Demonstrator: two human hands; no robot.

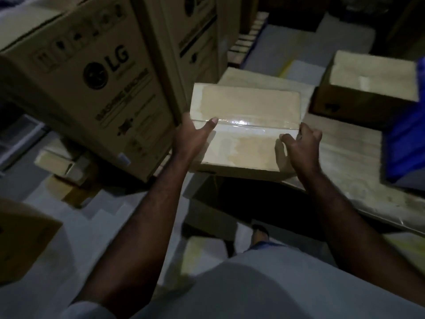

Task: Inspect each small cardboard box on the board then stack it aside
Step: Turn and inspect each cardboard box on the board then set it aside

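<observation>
Centrally, a small cardboard box [245,127], sealed along its top seam with glossy clear tape [241,122], is held between both hands at the near-left edge of a pale wooden board [349,153]. The left hand [195,137] clasps the box's left end, thumb lying across the taped seam and the remaining fingers hidden beneath. The right hand [301,141] grips the right end, thumb pressed on the top face and fingers curled around the far corner. Whether the box rests on the board or is raised just above it cannot be told; its near edge overhangs the dark gap below. Behind it, partly covered, lies a second flat box [259,78]. Farther right on the board stands an open-topped carton [368,88], well apart from the held box, with a blue object [404,143] at the frame's right edge. To the left, tall printed appliance cartons [92,88] marked "LG" lean close to the left hand. Below, the person's light shirt [264,284] and one foot [259,233] on the grey floor [110,217] are visible.
</observation>
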